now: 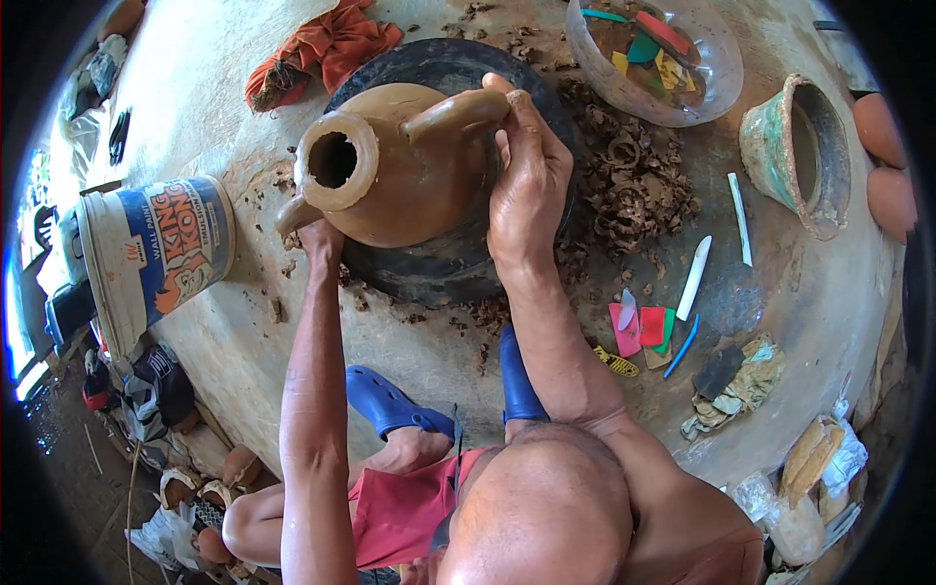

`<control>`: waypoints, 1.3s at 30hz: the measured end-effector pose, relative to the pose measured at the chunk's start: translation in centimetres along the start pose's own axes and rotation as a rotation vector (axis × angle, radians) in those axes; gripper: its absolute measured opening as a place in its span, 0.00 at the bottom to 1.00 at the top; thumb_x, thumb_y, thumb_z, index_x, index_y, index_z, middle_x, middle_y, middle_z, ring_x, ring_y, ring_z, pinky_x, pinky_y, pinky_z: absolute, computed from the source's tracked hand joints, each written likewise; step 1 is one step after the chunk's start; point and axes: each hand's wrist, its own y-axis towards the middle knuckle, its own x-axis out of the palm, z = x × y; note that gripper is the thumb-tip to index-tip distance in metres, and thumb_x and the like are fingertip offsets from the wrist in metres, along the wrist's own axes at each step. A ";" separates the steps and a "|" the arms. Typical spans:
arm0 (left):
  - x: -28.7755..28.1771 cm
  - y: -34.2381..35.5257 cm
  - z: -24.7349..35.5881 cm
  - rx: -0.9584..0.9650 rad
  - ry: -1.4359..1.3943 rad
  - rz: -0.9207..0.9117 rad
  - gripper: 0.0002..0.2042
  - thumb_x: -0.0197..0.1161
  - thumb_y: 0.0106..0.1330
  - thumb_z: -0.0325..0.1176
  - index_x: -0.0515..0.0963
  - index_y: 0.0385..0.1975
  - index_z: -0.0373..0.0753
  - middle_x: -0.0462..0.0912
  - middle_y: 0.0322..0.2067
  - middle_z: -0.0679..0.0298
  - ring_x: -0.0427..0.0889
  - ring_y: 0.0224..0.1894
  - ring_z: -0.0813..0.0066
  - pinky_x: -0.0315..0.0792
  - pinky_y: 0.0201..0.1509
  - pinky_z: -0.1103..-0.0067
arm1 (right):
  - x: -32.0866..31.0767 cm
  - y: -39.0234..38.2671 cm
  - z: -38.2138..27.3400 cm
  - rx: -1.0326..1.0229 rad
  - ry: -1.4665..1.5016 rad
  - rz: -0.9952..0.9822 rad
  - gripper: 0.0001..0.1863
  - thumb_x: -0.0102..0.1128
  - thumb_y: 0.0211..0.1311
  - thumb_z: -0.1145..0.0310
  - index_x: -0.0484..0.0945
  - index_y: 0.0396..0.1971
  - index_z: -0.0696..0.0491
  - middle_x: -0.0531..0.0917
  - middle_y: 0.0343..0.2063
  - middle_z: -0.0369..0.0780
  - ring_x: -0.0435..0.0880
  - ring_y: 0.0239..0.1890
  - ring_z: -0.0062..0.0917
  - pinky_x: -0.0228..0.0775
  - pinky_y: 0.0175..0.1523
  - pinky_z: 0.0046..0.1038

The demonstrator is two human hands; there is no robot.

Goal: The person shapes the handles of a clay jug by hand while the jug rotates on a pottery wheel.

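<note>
Head view: we steady the brown clay jug (390, 171) at upper centre of the frame, pressing gently so the soft handle joins cleanly. Our right hand (529, 190) is closed around the handle; our left hand (317, 234) cups the jug's lower side, fingers hidden.

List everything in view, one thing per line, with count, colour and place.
clay jug: one, brown, on the wheel
wheel: one, black, centre
clay trimmings: a heap, brown, right of the wheel
cloth: one, orange, above the wheel
bucket: one, white and blue, left
clear bowl: one, holding coloured tools, top right
green pot: one, lying on its side, right
left hand: under the jug's lower left
right hand: on the jug's handle
</note>
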 end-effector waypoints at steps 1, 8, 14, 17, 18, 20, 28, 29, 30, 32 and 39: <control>0.0 0.2 -0.2 -0.017 -0.008 -0.001 0.23 0.63 0.76 0.40 0.74 0.66 0.36 0.84 0.59 0.50 0.81 0.63 0.56 0.73 0.67 0.60 | 0.0 -0.1 -0.1 0.000 0.002 -0.001 0.25 0.52 0.86 0.57 0.82 0.60 0.65 0.88 0.50 0.43 0.83 0.57 0.22 0.70 0.69 0.29; -0.7 -0.1 0.1 -0.015 0.005 -0.025 0.22 0.63 0.76 0.42 0.78 0.63 0.35 0.84 0.61 0.50 0.80 0.64 0.55 0.73 0.67 0.58 | 1.1 -1.1 -1.5 -0.103 -0.084 -0.054 0.21 0.56 0.84 0.61 0.85 0.54 0.65 0.88 0.49 0.43 0.83 0.54 0.22 0.71 0.65 0.27; -1.1 -1.2 3.4 -0.062 0.133 -0.060 0.24 0.64 0.74 0.45 0.80 0.62 0.35 0.84 0.61 0.49 0.80 0.65 0.54 0.73 0.67 0.58 | 0.1 0.1 -0.3 -0.043 0.089 -0.015 0.18 0.56 0.83 0.66 0.84 0.59 0.63 0.88 0.52 0.44 0.83 0.55 0.20 0.71 0.67 0.27; -1.0 -1.0 2.8 -0.006 0.148 -0.048 0.23 0.64 0.75 0.45 0.80 0.61 0.33 0.85 0.60 0.51 0.81 0.61 0.58 0.74 0.64 0.62 | -0.8 -0.1 0.5 -0.105 -0.121 0.031 0.18 0.55 0.84 0.68 0.83 0.60 0.64 0.88 0.53 0.45 0.85 0.55 0.23 0.71 0.68 0.27; -0.8 -0.8 2.6 0.001 0.149 -0.033 0.23 0.64 0.75 0.45 0.80 0.60 0.32 0.85 0.59 0.52 0.82 0.59 0.60 0.75 0.62 0.64 | -1.1 -0.4 0.5 -0.174 -0.219 0.029 0.18 0.54 0.84 0.69 0.82 0.61 0.65 0.87 0.56 0.47 0.84 0.59 0.27 0.70 0.70 0.29; -1.3 -0.5 1.5 0.047 0.133 -0.025 0.23 0.64 0.75 0.44 0.80 0.60 0.33 0.85 0.59 0.51 0.81 0.61 0.58 0.74 0.64 0.62 | -0.9 -1.3 -0.3 -0.237 -0.307 0.023 0.18 0.53 0.83 0.70 0.81 0.62 0.66 0.85 0.59 0.49 0.83 0.63 0.30 0.68 0.72 0.30; -0.1 -1.0 1.1 -0.006 -0.021 0.029 0.22 0.63 0.75 0.43 0.79 0.61 0.35 0.84 0.60 0.49 0.81 0.63 0.54 0.72 0.67 0.59 | 0.1 -4.4 -1.6 -0.382 -0.600 -0.123 0.30 0.54 0.82 0.64 0.67 0.72 0.70 0.68 0.74 0.60 0.61 0.78 0.55 0.51 0.81 0.48; 0.0 -0.9 1.1 0.010 -0.027 0.032 0.22 0.63 0.75 0.43 0.79 0.61 0.35 0.84 0.60 0.49 0.81 0.63 0.54 0.72 0.67 0.59 | 0.1 -4.4 -1.7 -0.264 -0.494 -0.154 0.33 0.57 0.80 0.61 0.66 0.71 0.73 0.65 0.74 0.65 0.55 0.80 0.64 0.48 0.82 0.52; 0.0 -0.9 1.1 0.025 -0.031 0.035 0.22 0.63 0.75 0.43 0.78 0.61 0.35 0.84 0.60 0.49 0.81 0.63 0.54 0.73 0.67 0.59 | 0.0 -4.4 -1.7 -0.267 -0.495 -0.154 0.33 0.57 0.80 0.61 0.66 0.71 0.73 0.65 0.74 0.65 0.55 0.80 0.64 0.48 0.82 0.52; 0.0 -1.0 1.0 0.046 -0.036 0.037 0.22 0.63 0.75 0.43 0.78 0.62 0.35 0.84 0.59 0.49 0.81 0.62 0.55 0.73 0.66 0.60 | -0.4 -4.3 -1.5 -0.215 -0.512 -0.235 0.36 0.60 0.78 0.56 0.67 0.69 0.75 0.64 0.74 0.67 0.54 0.80 0.65 0.47 0.82 0.53; 0.2 -0.7 0.5 0.079 -0.046 0.045 0.22 0.63 0.76 0.43 0.77 0.62 0.36 0.84 0.58 0.50 0.82 0.61 0.56 0.73 0.65 0.61 | -2.1 -3.4 -2.3 -0.360 -0.869 -0.283 0.37 0.64 0.74 0.48 0.80 0.59 0.73 0.68 0.72 0.64 0.59 0.77 0.66 0.51 0.80 0.57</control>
